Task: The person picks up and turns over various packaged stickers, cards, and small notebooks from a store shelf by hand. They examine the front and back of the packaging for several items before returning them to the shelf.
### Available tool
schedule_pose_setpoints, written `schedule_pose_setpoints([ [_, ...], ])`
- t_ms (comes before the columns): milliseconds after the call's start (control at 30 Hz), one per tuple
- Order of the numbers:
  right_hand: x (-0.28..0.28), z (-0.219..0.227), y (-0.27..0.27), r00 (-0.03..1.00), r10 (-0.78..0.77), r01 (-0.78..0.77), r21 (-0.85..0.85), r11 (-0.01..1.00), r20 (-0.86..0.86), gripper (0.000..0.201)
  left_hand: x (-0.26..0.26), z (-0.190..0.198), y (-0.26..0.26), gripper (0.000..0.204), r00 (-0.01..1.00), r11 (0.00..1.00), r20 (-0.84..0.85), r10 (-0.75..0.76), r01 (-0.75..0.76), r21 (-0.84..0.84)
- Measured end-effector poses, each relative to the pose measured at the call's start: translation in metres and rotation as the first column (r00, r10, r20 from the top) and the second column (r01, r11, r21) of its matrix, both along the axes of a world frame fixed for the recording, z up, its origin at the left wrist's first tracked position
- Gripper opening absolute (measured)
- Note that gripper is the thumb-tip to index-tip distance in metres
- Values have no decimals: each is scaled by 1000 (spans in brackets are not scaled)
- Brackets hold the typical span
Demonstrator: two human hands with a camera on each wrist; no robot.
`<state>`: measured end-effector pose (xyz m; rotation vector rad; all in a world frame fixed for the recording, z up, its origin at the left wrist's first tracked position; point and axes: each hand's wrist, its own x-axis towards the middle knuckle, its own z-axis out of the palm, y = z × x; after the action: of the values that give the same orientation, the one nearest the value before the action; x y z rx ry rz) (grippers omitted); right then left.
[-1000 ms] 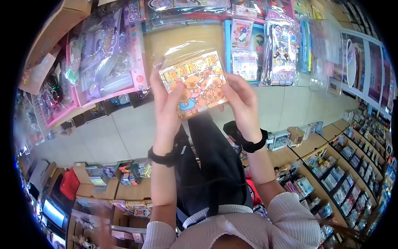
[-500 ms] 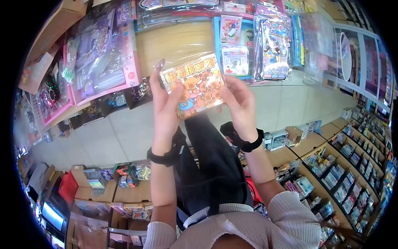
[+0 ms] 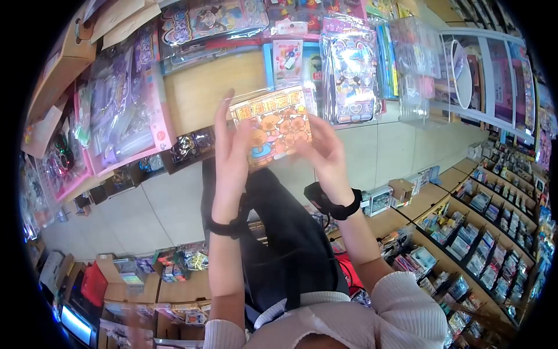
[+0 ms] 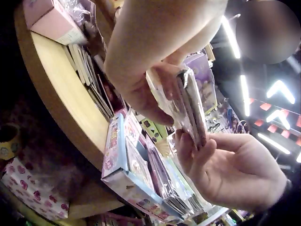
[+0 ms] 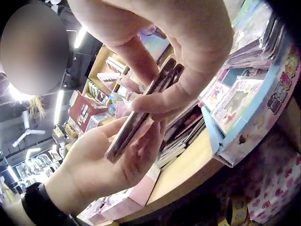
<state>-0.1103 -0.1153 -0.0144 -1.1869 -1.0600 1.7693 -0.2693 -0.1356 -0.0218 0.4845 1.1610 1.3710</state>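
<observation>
A square, flat pack [image 3: 276, 125] in clear plastic, its orange and yellow cover printed with cartoon animals, is held up in front of the body by both hands. My left hand [image 3: 230, 151] grips its left edge, thumb over the front. At the lower right corner, my right hand [image 3: 326, 152] pinches it, thumb in front. Seen edge-on in the left wrist view, the pack [image 4: 190, 106] shows two thick layers inside crinkled wrap. The right wrist view also shows the pack [image 5: 141, 113] edge-on, with fingers on both its faces.
Behind the pack stands a display table [image 3: 209, 87] with a bare wooden patch. A pink box [image 3: 165, 136] of plastic-bagged goods lies left, a blue box [image 3: 268, 64] of packets and a stack of shiny sticker packs [image 3: 351, 75] right. Shelves of small goods [image 3: 465, 238] line the lower right.
The display table and its goods have shifted left in the head view. Both hands keep hold of the pack, and the right thumb has slid lower towards its bottom corner.
</observation>
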Motion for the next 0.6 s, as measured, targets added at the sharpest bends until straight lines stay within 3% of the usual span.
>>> schedule_pose_setpoints([
  [67,2,-1,4,1000,-16,16,-14,1000,-7,44,2,-4,6,48,989,996,-119,93,-92,13],
  [167,1,0,8,999,-53,53,-39,998,-11,45,-2,0,11,43,999,999,-10,32,-32,-24],
  [267,1,-2,11,996,-80,80,-36,996,-26,45,-4,0,13,42,989,994,-150,-1,-16,-112],
  [367,10,-1,18,993,-116,118,63,991,-35,42,1,1,14,42,999,996,-43,-19,15,-85],
  [400,19,2,25,992,-120,123,77,989,-32,42,5,2,16,45,997,999,-78,8,-11,-39],
  [467,41,9,44,957,-271,248,193,949,102,40,9,-2,17,49,997,1000,-83,8,-9,-5],
  [600,75,14,82,903,-427,398,284,872,45,40,25,-12,14,50,999,1000,-51,13,-14,-14],
])
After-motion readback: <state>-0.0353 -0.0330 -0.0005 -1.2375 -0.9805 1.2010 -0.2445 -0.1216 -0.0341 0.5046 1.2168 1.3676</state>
